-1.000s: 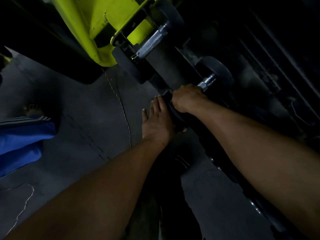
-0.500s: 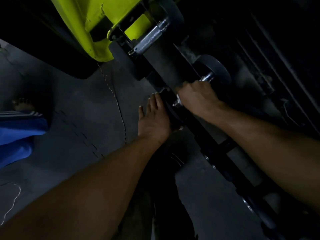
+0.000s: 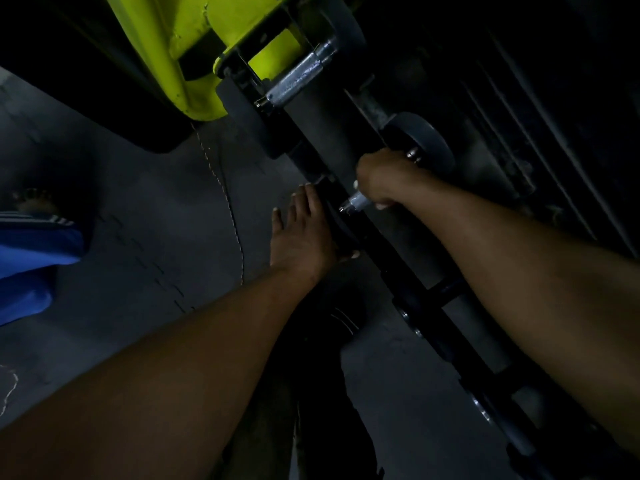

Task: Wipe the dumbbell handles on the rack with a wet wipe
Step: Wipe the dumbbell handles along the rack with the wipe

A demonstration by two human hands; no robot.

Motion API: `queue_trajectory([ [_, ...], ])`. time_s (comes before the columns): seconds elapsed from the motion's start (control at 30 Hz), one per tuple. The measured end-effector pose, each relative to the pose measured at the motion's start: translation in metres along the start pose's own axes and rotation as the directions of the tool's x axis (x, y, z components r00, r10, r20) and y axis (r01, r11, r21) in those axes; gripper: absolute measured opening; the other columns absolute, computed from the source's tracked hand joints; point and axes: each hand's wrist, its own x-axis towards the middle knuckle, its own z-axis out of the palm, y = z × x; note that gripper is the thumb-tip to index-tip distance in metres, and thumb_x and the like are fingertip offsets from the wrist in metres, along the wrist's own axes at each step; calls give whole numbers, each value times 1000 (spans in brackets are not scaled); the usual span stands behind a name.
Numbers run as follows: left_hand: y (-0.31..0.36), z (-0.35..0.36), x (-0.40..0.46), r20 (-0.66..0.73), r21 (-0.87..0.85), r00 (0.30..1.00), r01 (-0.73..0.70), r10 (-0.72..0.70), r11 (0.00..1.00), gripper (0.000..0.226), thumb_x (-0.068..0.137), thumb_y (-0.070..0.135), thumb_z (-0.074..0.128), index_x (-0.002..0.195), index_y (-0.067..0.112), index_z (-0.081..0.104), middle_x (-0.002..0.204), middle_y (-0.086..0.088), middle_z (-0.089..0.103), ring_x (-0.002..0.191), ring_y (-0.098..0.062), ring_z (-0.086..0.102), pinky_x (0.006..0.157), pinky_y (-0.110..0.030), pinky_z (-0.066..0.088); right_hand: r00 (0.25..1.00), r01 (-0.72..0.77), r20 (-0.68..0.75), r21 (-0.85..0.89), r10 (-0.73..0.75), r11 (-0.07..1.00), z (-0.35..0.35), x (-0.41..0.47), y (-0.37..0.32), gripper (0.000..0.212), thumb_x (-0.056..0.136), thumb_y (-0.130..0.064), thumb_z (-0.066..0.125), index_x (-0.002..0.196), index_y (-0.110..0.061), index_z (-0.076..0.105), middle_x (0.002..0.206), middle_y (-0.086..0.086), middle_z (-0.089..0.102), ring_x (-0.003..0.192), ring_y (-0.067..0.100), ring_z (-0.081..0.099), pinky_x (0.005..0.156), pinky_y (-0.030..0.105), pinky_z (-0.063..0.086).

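Observation:
My right hand [image 3: 382, 178] is curled round the steel handle [image 3: 354, 204] of a dumbbell lying on the dark rack [image 3: 415, 289]. A sliver of white wipe [image 3: 382, 205] shows under its fingers. The handle's near end pokes out below the fist and its far weight disc [image 3: 427, 145] is behind the hand. My left hand [image 3: 301, 237] rests flat, fingers straight, against the dumbbell's near black disc [image 3: 341, 225]. A second dumbbell's knurled handle [image 3: 299, 77] lies further along the rack.
A yellow-green machine frame [image 3: 194, 46] stands at the top left. Grey floor [image 3: 138, 220] with a cracked seam lies to the left. A person's blue trouser leg [image 3: 31, 258] and foot are at the left edge. More dumbbells [image 3: 485, 410] continue down the rack.
My right hand has slid along the handle away from the near disc toward the far disc, baring the handle's near end. My left hand has stayed on the near disc.

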Motion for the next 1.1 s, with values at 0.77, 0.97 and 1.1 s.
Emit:
queue_trajectory([
  [0.77,2,1,0,-26,33,1000,8,-7,999,143,64,78,75,159,4,-2,169,-13,7,156,-26,12,126,-51,9,903,-25,89,988,421,-154,113,-15,-28,18,81,-21,72,67,-20,60,71,-2,67,75,19,67,66,33,55],
  [0.97,2,0,0,-16,48,1000,3,-3,999,141,65,79,72,159,5,-3,169,-12,5,156,-26,8,126,-51,8,906,-124,377,671,192,-731,101,-7,-16,24,85,8,45,70,-8,55,67,6,59,63,17,58,54,24,53],
  [1.1,3,-1,-2,-28,56,1000,1,1,998,142,63,80,72,159,4,-1,169,-12,7,156,-26,11,126,-51,10,930,-112,356,513,92,-851,91,-8,-2,25,96,-8,39,74,-9,50,85,9,62,90,22,62,81,30,51],
])
